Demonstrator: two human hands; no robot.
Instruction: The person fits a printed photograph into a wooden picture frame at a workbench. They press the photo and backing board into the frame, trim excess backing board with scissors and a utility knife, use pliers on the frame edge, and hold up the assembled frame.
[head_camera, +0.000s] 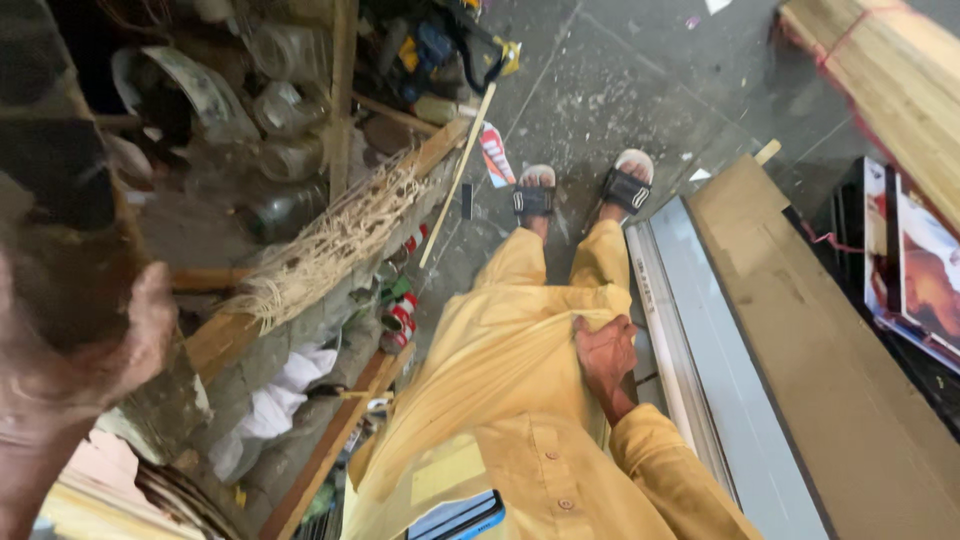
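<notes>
Down at the near left edge, the left hand (70, 370) is big and blurry. It seems to press on a dark thing (60, 230) above it, but I cannot tell what that thing is, or if the fingers are shut around it. Part of the hand is cut off by the edge.

Close below the camera is a yellow shirt (500, 400). A blue flat thing (462, 518) pokes out of its pocket, and half of it is cut off at the bottom.

At the hip, the right hand (605, 352) pinches a fold of the yellow cloth, fingers closed on it. The wrist is hidden by the sleeve.

Just right of the legs lies a long grey panel (720, 400) next to a brown board (830, 380). They leave only a thin strip of floor to stand on.

On the left, a wood shelf edge (330, 300) holds a bundle of pale straw (320, 250). Behind it sit clear jars (285, 100), dim and hard to see. White rags (280, 400) lie under it.

Farther off, two feet in sandals (580, 190) stand on the dusty grey floor (620, 90). A thin stick (460, 170) leans beside them. Past the feet the floor is more open. At the far right top, pale planks (880, 80) run out of view.
</notes>
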